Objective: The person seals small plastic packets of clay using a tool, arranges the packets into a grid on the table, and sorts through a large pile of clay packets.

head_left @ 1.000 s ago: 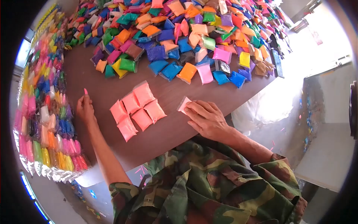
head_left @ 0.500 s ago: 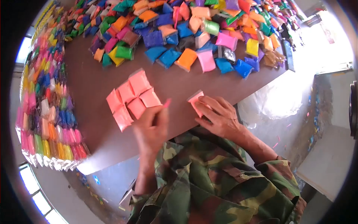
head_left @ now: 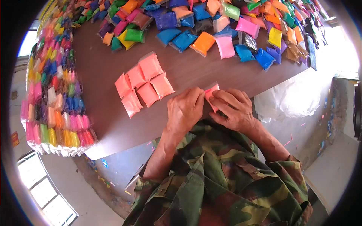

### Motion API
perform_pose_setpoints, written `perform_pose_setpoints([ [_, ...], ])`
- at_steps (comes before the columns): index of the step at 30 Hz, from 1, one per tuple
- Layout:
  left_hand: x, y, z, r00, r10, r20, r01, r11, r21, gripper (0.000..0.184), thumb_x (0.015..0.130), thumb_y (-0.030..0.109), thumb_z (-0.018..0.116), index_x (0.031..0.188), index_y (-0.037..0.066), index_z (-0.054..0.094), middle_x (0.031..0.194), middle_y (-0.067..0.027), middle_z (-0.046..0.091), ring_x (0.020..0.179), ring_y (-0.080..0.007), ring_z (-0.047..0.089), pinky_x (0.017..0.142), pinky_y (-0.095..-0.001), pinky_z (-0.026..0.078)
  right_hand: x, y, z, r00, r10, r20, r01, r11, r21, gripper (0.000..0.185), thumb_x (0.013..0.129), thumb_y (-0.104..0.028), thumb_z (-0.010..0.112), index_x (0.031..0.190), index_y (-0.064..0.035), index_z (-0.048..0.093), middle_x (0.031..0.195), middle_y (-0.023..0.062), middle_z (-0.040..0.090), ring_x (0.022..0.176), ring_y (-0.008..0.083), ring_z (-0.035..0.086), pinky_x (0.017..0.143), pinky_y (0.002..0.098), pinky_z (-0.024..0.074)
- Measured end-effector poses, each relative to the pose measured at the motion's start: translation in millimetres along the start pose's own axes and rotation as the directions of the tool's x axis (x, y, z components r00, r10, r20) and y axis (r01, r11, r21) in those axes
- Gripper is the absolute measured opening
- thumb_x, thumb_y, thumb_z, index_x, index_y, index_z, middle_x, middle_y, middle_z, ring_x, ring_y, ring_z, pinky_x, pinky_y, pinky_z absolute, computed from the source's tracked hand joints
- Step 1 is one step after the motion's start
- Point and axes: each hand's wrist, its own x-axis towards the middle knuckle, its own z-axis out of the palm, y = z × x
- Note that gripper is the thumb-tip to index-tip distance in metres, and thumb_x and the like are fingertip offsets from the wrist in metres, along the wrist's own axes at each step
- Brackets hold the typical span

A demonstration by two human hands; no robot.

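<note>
A small pink packet (head_left: 212, 95) is between my two hands near the table's front edge. My right hand (head_left: 233, 108) grips it from the right, fingers over its face. My left hand (head_left: 185, 108) is closed at the packet's left edge; a small bit of bright pink shows by its fingertips, and what it pinches is mostly hidden. To the left, several salmon-pink packets (head_left: 147, 94) lie flat on the brown table (head_left: 102, 90), side by side in a block.
A large pile of coloured packets (head_left: 203, 43) covers the table's far side. Stacked rows of bagged colours (head_left: 51, 116) line the left edge. A clear plastic bag (head_left: 288, 100) hangs beyond the right edge. Windows (head_left: 45, 192) show at lower left.
My left hand has come in from the far left, carrying a small pink piece, and now meets the packet in my right hand. The view has shifted, so the table contents appear higher.
</note>
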Motion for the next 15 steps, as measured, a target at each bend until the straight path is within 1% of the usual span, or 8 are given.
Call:
perform_pose_setpoints([
  [3,6,-3,-2,0.999,-0.051,-0.009,0.050,0.996,-0.073,0.007,0.097,0.005,0.077,0.093,0.002,0.071,0.079,-0.0144,0.072,0.068,-0.0312,0.071,0.063,-0.0404,0.054,0,0,0,1.000,-0.002,-0.003,0.002,1.000,0.008,0.052,0.070,-0.023,0.092,0.120,-0.0183,0.077,0.127,-0.0039,0.071,0.109,0.0226,0.068,0.085,0.0387,0.0520],
  [6,15,-9,-8,0.993,-0.118,-0.013,0.117,0.992,-0.036,0.006,0.097,0.004,0.076,0.094,0.001,0.071,0.083,-0.0142,0.073,0.071,-0.0305,0.072,0.065,-0.0397,0.055,-3,0,1,1.000,0.002,-0.005,-0.002,1.000,0.009,0.052,0.070,-0.021,0.092,0.120,-0.0184,0.077,0.127,-0.0040,0.071,0.109,0.0225,0.068,0.085,0.0389,0.0519],
  [9,16,1,-8,0.998,-0.069,-0.008,0.067,0.986,-0.155,0.006,0.097,0.003,0.077,0.095,0.001,0.072,0.084,-0.0138,0.074,0.073,-0.0303,0.073,0.067,-0.0401,0.056,-3,-1,2,1.000,0.004,-0.012,-0.004,1.000,0.004,0.052,0.070,-0.021,0.092,0.120,-0.0183,0.077,0.126,-0.0040,0.071,0.109,0.0225,0.068,0.084,0.0390,0.0520],
  [12,18,12,-3,0.998,0.011,0.057,0.002,0.978,-0.211,0.006,0.097,0.005,0.076,0.095,0.001,0.073,0.086,-0.0135,0.075,0.076,-0.0318,0.074,0.068,-0.0415,0.057,-6,2,7,0.999,-0.012,-0.052,0.012,1.000,-0.002,0.051,0.070,-0.021,0.092,0.119,-0.0181,0.077,0.126,-0.0035,0.072,0.108,0.0227,0.068,0.082,0.0385,0.0522],
  [15,27,11,-1,0.984,-0.004,0.176,0.018,0.997,-0.078,0.007,0.097,0.008,0.074,0.094,0.002,0.072,0.088,-0.0137,0.075,0.079,-0.0341,0.074,0.069,-0.0439,0.057,-6,3,10,0.996,-0.012,-0.086,0.012,1.000,-0.002,0.051,0.071,-0.021,0.092,0.119,-0.0179,0.077,0.126,-0.0027,0.072,0.106,0.0232,0.069,0.082,0.0380,0.0526],
])
